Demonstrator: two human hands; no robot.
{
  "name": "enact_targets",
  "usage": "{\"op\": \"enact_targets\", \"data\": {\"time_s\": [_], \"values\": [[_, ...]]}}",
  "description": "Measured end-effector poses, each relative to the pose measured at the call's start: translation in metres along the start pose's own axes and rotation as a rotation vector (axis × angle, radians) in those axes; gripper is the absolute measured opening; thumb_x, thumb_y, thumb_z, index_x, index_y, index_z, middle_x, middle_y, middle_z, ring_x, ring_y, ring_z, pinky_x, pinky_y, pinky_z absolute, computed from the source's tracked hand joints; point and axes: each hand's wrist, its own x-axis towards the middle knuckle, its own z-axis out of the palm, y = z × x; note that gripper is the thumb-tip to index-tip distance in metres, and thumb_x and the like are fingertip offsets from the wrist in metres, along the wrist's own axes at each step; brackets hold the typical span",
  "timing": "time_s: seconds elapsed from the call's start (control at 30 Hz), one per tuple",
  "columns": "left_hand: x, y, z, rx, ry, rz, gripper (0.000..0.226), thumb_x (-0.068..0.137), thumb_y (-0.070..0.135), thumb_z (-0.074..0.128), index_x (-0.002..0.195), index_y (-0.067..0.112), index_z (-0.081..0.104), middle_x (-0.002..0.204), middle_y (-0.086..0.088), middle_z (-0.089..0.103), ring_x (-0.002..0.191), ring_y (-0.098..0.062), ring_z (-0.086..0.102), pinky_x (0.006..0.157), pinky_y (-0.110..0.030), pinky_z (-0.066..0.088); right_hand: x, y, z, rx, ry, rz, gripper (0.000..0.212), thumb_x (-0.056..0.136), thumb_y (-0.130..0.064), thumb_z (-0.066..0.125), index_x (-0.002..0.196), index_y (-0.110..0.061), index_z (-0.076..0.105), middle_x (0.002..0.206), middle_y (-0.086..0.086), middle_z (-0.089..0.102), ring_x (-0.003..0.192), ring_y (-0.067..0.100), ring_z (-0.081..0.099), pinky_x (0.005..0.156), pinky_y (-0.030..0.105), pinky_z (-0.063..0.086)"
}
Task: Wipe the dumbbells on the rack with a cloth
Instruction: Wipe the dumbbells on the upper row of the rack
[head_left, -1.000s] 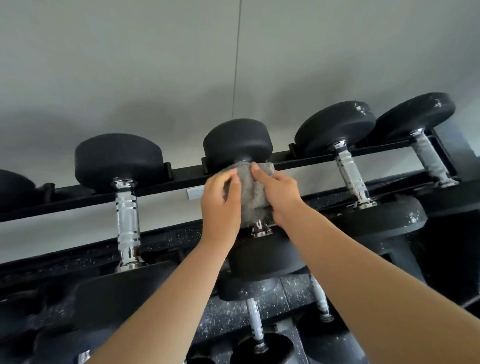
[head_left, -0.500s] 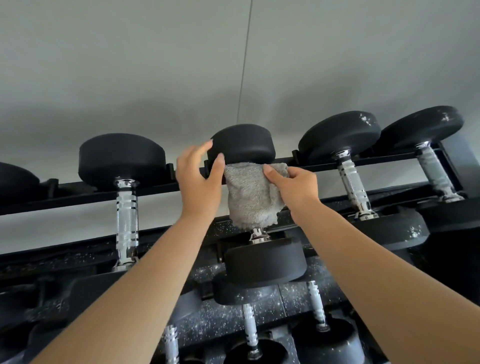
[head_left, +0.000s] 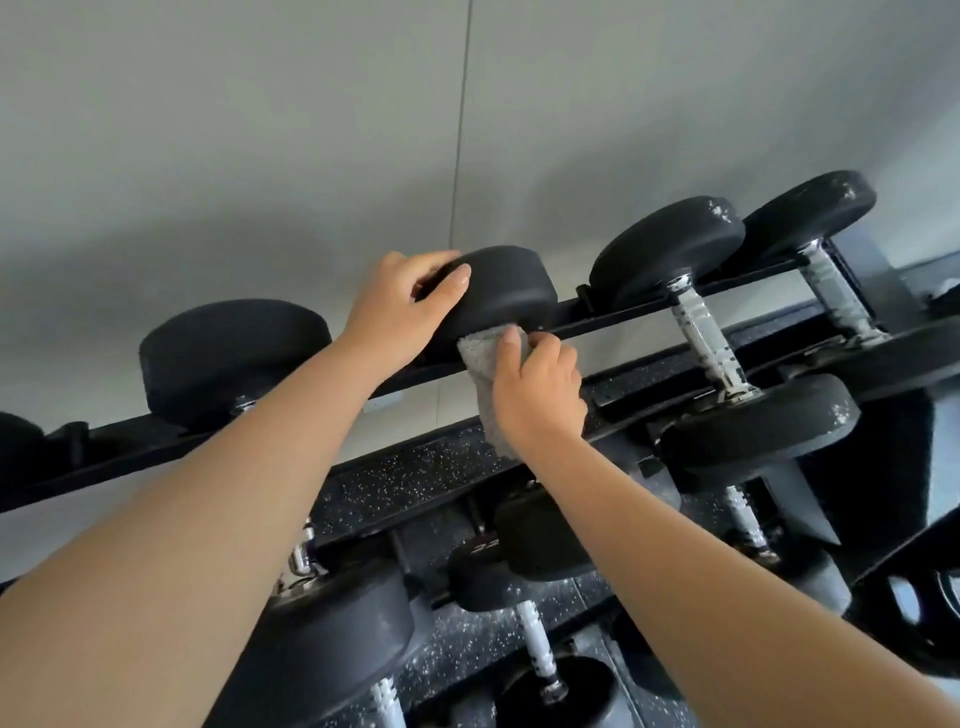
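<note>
A black dumbbell (head_left: 506, 293) lies across the top rails of the rack (head_left: 639, 314), in the middle of the row. My left hand (head_left: 402, 306) grips the far head of this dumbbell from the left side. My right hand (head_left: 537, 392) holds a grey cloth (head_left: 485, 382) wrapped around the dumbbell's handle, which the cloth and hand hide. More black dumbbells with chrome handles rest on the same rails: one to the left (head_left: 234, 358) and two to the right (head_left: 675, 249) (head_left: 810, 213).
A lower tier holds more dumbbells (head_left: 535, 561) under my forearms. A grey wall (head_left: 467, 130) stands right behind the rack. The speckled black floor (head_left: 415, 478) shows between the rails.
My left hand has left the cloth and moved up onto the far head of the middle dumbbell. My right hand has closed around the cloth on the handle. The view has tilted.
</note>
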Motion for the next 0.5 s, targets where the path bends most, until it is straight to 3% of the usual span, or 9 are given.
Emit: {"op": "enact_targets", "data": {"time_s": [0.13, 0.23, 0.3, 0.33, 0.43, 0.5], "values": [[0.014, -0.006, -0.01, 0.033, -0.103, 0.035, 0.03, 0.092, 0.048, 0.055, 0.115, 0.03, 0.063, 0.103, 0.006, 0.053, 0.099, -0.012, 0.056, 0.09, -0.031, 0.047, -0.005, -0.001, 0.006, -0.261, 0.023, -0.061, 0.061, 0.101, -0.059, 0.022, 0.131, -0.01, 0.04, 0.127, 0.011, 0.053, 0.111, 0.034, 0.056, 0.077, 0.038, 0.041], [0.018, -0.01, -0.011, 0.032, -0.128, 0.068, 0.031, 0.092, 0.047, 0.054, 0.115, 0.027, 0.062, 0.099, 0.01, 0.056, 0.089, -0.004, 0.056, 0.078, -0.02, 0.046, -0.002, -0.004, 0.007, -0.361, 0.065, -0.053, 0.052, 0.103, -0.054, 0.025, 0.126, -0.012, 0.043, 0.117, 0.009, 0.057, 0.1, 0.035, 0.06, 0.068, 0.035, 0.035], [0.017, -0.008, -0.011, 0.025, -0.115, 0.094, 0.033, 0.093, 0.045, 0.055, 0.116, 0.022, 0.063, 0.09, 0.018, 0.054, 0.081, 0.003, 0.054, 0.072, -0.016, 0.046, -0.001, -0.004, 0.006, -0.475, 0.04, -0.093, 0.044, 0.105, -0.044, 0.031, 0.139, -0.018, 0.038, 0.114, 0.004, 0.051, 0.099, 0.033, 0.059, 0.061, 0.034, 0.034], [0.017, -0.009, -0.01, 0.014, -0.111, 0.105, 0.034, 0.093, 0.045, 0.055, 0.116, 0.022, 0.063, 0.089, 0.017, 0.055, 0.08, 0.003, 0.054, 0.072, -0.02, 0.049, -0.002, -0.005, 0.005, -0.505, 0.021, -0.107, 0.044, 0.105, -0.038, 0.034, 0.145, -0.021, 0.033, 0.115, 0.002, 0.048, 0.1, 0.032, 0.058, 0.06, 0.035, 0.032], [0.018, -0.011, -0.01, -0.013, -0.123, 0.099, 0.032, 0.092, 0.047, 0.056, 0.112, 0.023, 0.063, 0.099, 0.005, 0.06, 0.086, -0.009, 0.058, 0.078, -0.039, 0.055, -0.006, -0.008, 0.003, -0.473, -0.001, -0.095, 0.05, 0.103, -0.021, 0.035, 0.151, -0.017, 0.022, 0.133, 0.007, 0.045, 0.11, 0.035, 0.055, 0.07, 0.042, 0.041], [0.019, -0.01, -0.012, -0.012, -0.139, 0.091, 0.027, 0.091, 0.049, 0.056, 0.106, 0.028, 0.062, 0.099, 0.004, 0.062, 0.087, -0.012, 0.059, 0.08, -0.043, 0.055, 0.001, -0.013, 0.0, -0.229, 0.007, 0.077, 0.045, 0.105, -0.024, 0.027, 0.149, -0.013, 0.03, 0.137, 0.01, 0.049, 0.118, 0.036, 0.053, 0.085, 0.043, 0.044]]}}
